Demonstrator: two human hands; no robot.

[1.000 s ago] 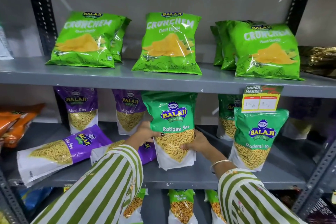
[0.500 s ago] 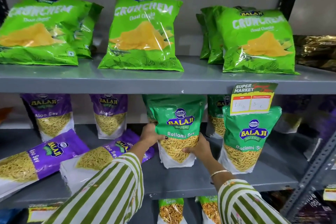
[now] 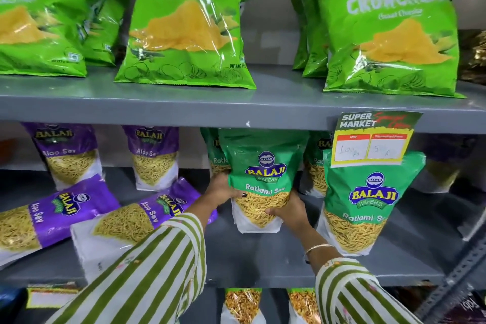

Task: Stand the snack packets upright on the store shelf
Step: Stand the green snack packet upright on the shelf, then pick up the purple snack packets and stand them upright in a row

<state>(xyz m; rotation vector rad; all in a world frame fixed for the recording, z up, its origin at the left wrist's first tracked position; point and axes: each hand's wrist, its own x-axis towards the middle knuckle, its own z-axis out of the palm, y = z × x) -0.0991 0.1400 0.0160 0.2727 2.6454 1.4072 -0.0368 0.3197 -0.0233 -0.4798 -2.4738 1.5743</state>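
Note:
A green Ratlami Sev packet (image 3: 263, 173) stands upright in the middle of the grey middle shelf (image 3: 263, 263). My left hand (image 3: 221, 189) grips its left edge and my right hand (image 3: 286, 209) holds its lower right corner. Another green Ratlami Sev packet (image 3: 368, 205) stands upright to the right, with more partly hidden behind. Two purple Aloo Sev packets (image 3: 52, 216) (image 3: 136, 223) lie flat at the left. Two other purple Aloo Sev packets (image 3: 68, 155) (image 3: 153, 158) stand at the back.
Green Crunchem chip bags (image 3: 186, 26) lean along the upper shelf (image 3: 236, 106). A price tag (image 3: 373, 139) hangs from that shelf's front edge over the right packet. More packets (image 3: 242, 305) show on the shelf below. A slotted metal upright (image 3: 457, 271) stands at the right.
The view has moved closer and shifted right. Both hands have pushed the green Ratlami Sev packet deeper onto the shelf, and it stands more upright.

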